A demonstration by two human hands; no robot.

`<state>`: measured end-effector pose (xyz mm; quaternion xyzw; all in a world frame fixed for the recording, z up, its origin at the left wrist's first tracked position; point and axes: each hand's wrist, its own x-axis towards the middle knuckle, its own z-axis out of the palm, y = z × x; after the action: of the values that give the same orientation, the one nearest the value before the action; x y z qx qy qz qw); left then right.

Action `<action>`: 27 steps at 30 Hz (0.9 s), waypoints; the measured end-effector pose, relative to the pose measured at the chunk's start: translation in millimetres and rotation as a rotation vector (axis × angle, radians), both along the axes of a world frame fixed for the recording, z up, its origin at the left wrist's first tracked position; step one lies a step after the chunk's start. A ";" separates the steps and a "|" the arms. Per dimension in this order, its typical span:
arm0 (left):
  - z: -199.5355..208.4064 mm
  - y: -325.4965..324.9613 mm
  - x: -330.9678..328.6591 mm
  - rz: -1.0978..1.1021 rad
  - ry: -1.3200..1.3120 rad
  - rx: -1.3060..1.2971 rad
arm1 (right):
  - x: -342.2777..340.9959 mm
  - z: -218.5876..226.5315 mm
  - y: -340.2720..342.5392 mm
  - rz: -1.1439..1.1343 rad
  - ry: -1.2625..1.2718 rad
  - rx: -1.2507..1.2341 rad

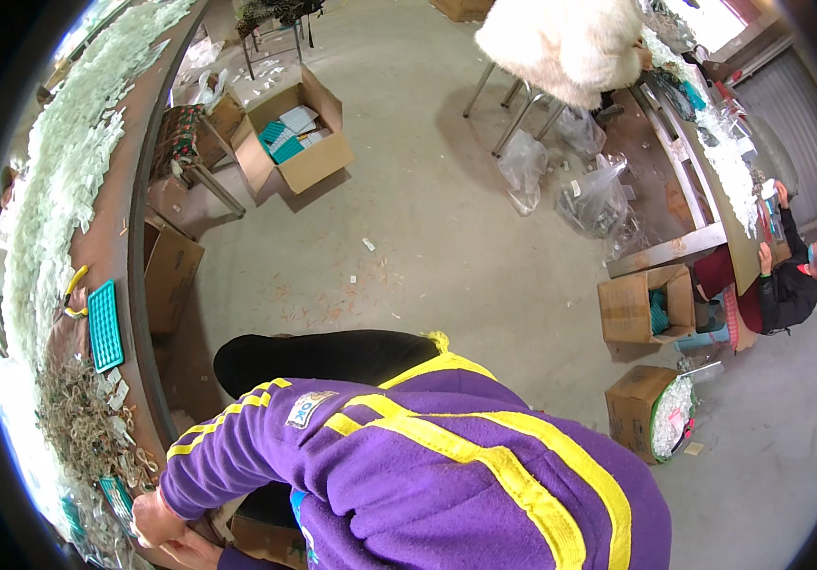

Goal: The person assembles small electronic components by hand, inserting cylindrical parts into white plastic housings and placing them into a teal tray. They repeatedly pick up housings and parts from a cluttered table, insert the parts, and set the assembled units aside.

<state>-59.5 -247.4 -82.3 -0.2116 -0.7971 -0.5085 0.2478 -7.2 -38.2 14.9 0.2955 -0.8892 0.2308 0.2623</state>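
Observation:
My right hand (155, 519), at the end of a purple sleeve with yellow stripes, is closed at the table's edge. My left hand (192, 549) lies just below it, fingers close to the right ones; whatever they hold is hidden. Beside my right hand is a small teal gridded tray (116, 500) with pale pieces on it. A tangled heap of thin brown strands (85, 418) spreads beyond it, with small whitish tags (116, 389) along its side. Farther up lie an upright-turned teal tray (104, 326) and a yellow-handled tool (76, 290), perhaps pliers.
Glossy clear pieces (71, 161) are heaped along the long table (133, 190). An open carton (318, 166) holding teal and white trays stands on the floor. At the right are more cartons (632, 309), plastic bags (594, 204) and two people working at another table (743, 256).

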 end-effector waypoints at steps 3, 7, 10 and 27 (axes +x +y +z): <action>-0.9 7.5 0.8 -0.031 -0.011 0.015 | 2.7 -1.9 1.2 -0.017 0.029 0.004; 17.3 42.2 17.3 -0.213 -0.089 0.112 | 9.1 2.6 9.2 0.012 0.062 0.015; 41.2 63.0 48.8 -0.163 -0.556 0.589 | 15.6 7.4 20.0 0.033 0.100 0.018; 67.9 97.2 85.7 -0.500 -0.551 1.313 | 49.6 17.9 88.9 -0.174 -0.287 -0.860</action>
<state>26.2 -150.2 -14.4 -0.0604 -0.2915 -0.9546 -0.0081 42.4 50.7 32.8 0.0492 -0.7614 0.5945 0.2536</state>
